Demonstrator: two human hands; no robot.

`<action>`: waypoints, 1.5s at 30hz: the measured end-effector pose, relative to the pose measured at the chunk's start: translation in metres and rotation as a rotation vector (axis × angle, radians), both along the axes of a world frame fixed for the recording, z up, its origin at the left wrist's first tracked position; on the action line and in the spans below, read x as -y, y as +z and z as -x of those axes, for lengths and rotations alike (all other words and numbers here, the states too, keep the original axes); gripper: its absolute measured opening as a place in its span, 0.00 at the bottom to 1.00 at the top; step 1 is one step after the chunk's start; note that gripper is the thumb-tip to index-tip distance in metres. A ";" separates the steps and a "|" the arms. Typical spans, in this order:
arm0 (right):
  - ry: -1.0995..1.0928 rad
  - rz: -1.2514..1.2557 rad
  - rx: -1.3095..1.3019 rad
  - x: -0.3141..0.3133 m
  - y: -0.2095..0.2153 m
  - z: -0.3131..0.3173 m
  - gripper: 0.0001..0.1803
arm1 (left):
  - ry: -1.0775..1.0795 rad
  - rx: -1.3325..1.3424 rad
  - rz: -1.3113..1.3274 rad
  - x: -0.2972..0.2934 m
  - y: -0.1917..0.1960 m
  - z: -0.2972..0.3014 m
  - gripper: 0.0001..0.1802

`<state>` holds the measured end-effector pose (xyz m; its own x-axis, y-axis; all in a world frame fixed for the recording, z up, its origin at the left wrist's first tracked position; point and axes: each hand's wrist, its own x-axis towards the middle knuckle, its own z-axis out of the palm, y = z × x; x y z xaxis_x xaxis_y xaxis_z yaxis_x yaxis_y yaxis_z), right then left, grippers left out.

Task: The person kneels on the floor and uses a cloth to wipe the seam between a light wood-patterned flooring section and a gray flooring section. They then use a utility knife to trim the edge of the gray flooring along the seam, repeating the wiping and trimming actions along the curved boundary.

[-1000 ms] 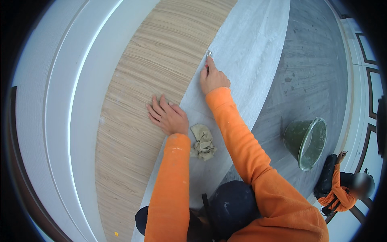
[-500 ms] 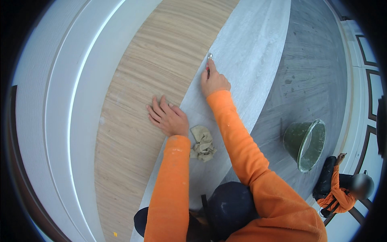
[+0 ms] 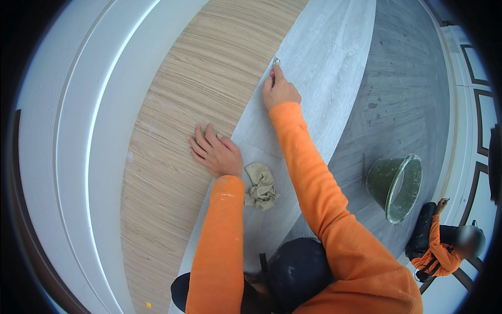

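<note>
Brown floor [image 3: 167, 141] is meeting pale floor [image 3: 329, 73] here, near a green bucket [image 3: 379, 180].
Left hand [image 3: 219, 156] is resting, fingers spread; right hand [image 3: 281, 93] is gripping a red tool [image 3: 273, 76], fingers curled.

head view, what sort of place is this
Likely an indoor room under renovation: a smeared green bucket on smudged dark grey flooring, a crumpled cloth on a pale grey strip, and a small red tool in the right hand.

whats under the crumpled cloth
The crumpled beige cloth rests on a light grey wood-grain plank, visible around it; the patch directly beneath is covered, so anything there cannot be seen.
</note>
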<state>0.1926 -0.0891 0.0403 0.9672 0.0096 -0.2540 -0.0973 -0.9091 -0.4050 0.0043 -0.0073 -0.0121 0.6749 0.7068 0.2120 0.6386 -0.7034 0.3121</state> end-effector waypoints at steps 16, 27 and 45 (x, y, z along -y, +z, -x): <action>0.029 -0.003 -0.003 0.001 0.005 0.005 0.31 | 0.004 0.006 0.018 0.000 0.000 -0.001 0.23; 0.015 -0.021 -0.003 0.001 0.005 0.004 0.30 | 0.006 0.009 0.018 0.000 0.000 -0.001 0.23; 0.013 -0.029 -0.008 0.001 0.003 -0.005 0.30 | 0.001 0.005 0.020 0.001 0.001 -0.001 0.23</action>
